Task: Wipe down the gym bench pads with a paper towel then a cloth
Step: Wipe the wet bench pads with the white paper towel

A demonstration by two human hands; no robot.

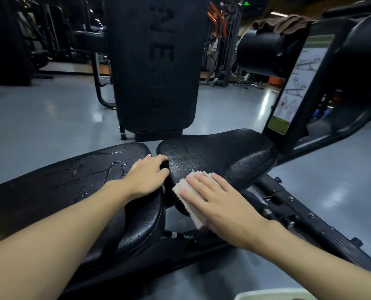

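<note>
Our right hand (pixel 219 204), fingers straight, presses a folded cloth (pixel 188 191) on the wet seat pad's (pixel 223 152) near edge. Our left hand (pixel 145 176) rests flat, holding nothing, just left of it. Likely the cloth step; next we sweep across its droplets.

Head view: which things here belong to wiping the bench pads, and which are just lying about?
In the job: right hand pressing the folded cloth on the wet seat pad; left hand resting on the long pad, streaked with water.
Lying about: brown towel draped over the roller pad; instruction placard; upright pad behind.
</note>
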